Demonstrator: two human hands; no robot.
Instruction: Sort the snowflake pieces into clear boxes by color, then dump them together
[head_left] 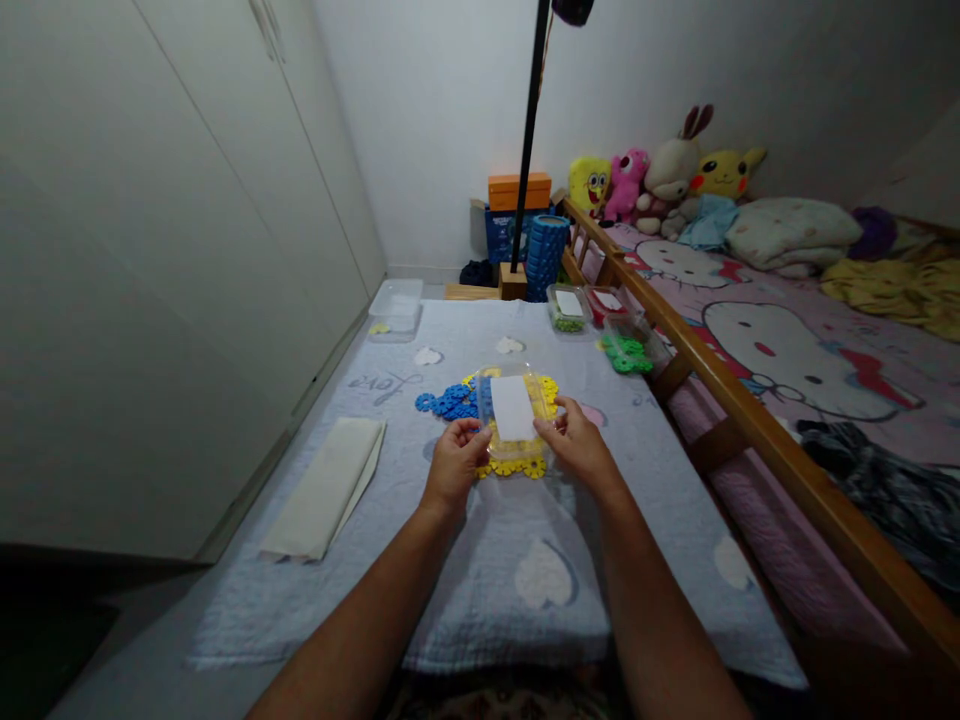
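Both my hands hold a clear plastic container (514, 410) with a white label, just above a light blue blanket (465, 560). My left hand (455, 463) grips its near left edge, fingers curled. My right hand (576, 445) pinches its near right edge. Under and around the container lie yellow flower-shaped plastic pieces (517, 466). A cluster of blue pieces (450, 402) lies just left of it.
A folded cream cloth (328, 487) lies left. Clear boxes (568, 307) and green pieces (627, 353) sit far right by the wooden bed rail (750, 410). An empty clear tub (395, 308) stands far left. A black pole (528, 140), boxes and plush toys are behind.
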